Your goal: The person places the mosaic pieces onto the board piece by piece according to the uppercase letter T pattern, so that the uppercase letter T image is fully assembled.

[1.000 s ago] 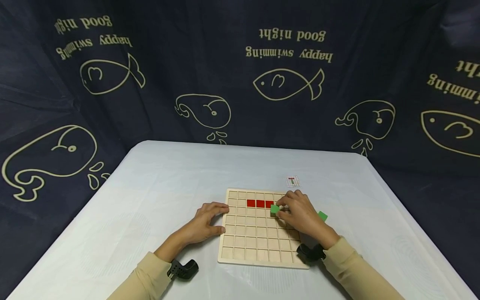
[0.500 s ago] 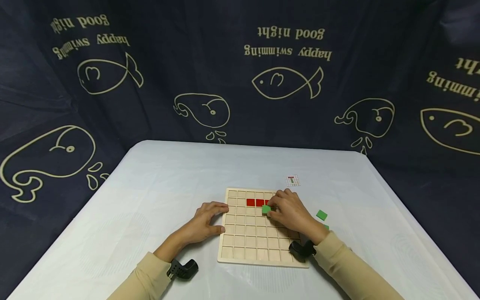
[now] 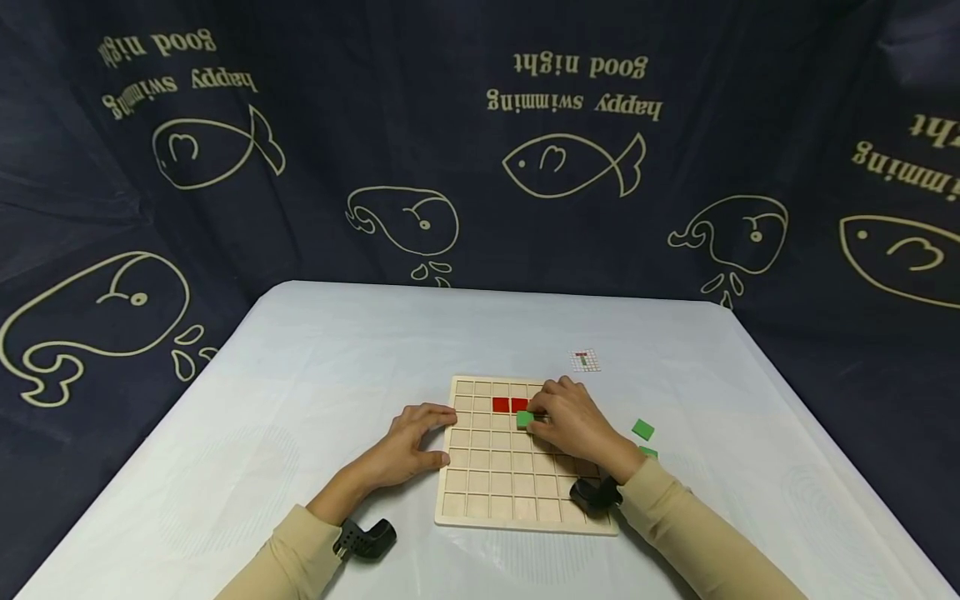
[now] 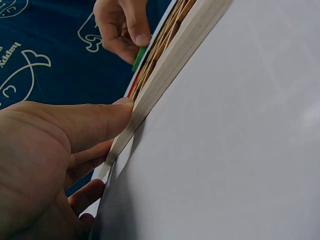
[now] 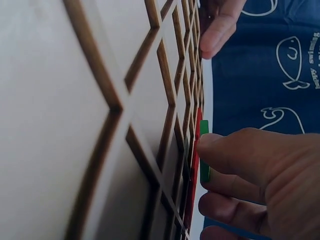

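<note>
A light wooden grid board point(image 3: 502, 483) lies on the white table. My left hand point(image 3: 407, 448) rests against its left edge, with the thumb and fingertips touching the side. Over the board's upper part, my right hand point(image 3: 576, 427) pinches a green square tile point(image 3: 524, 420) between thumb and fingers. In the right wrist view the green tile point(image 5: 204, 150) stands close to the row of red tiles point(image 5: 192, 175). Two red tiles point(image 3: 501, 405) show in the second row of cells in the head view; the right hand hides the cells beside them.
Two loose green tiles point(image 3: 642, 429) lie on the table right of the board. A small pattern card point(image 3: 585, 360) with a coloured grid lies behind the board. Dark printed cloth point(image 3: 480, 233) hangs behind the table point(image 3: 360, 350).
My right hand has moved left over the board with the green tile, to just below the red row. Both loose green tiles now show beside the board. The left hand stays put.
</note>
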Motion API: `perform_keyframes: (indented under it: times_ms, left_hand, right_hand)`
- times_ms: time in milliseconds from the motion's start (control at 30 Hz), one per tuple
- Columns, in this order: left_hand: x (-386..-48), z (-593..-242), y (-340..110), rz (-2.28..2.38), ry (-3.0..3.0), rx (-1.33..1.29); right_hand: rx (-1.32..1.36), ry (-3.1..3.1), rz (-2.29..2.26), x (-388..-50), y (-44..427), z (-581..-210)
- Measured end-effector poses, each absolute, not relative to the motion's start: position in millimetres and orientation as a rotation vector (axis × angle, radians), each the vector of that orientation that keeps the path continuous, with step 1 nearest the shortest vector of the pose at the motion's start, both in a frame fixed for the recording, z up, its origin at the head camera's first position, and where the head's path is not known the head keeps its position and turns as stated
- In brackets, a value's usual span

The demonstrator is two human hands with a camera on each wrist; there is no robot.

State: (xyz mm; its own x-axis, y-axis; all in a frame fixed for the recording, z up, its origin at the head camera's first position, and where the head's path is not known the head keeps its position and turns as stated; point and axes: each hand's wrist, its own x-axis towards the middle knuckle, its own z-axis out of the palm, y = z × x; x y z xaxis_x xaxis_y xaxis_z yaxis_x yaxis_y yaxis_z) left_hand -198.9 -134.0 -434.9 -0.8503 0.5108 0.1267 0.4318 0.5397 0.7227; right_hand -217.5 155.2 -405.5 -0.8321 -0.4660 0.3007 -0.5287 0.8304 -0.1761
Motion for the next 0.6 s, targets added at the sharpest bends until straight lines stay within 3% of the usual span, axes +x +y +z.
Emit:
perform_keyframes:
  times_ms: [600]
  left_hand:
    - [-199.5, -436.4, -134.3, 1.206, 2.683, 0.841]
  right_hand:
    - [0.807, -2.750, 0.341, -219.3, 150.5, -408.8]
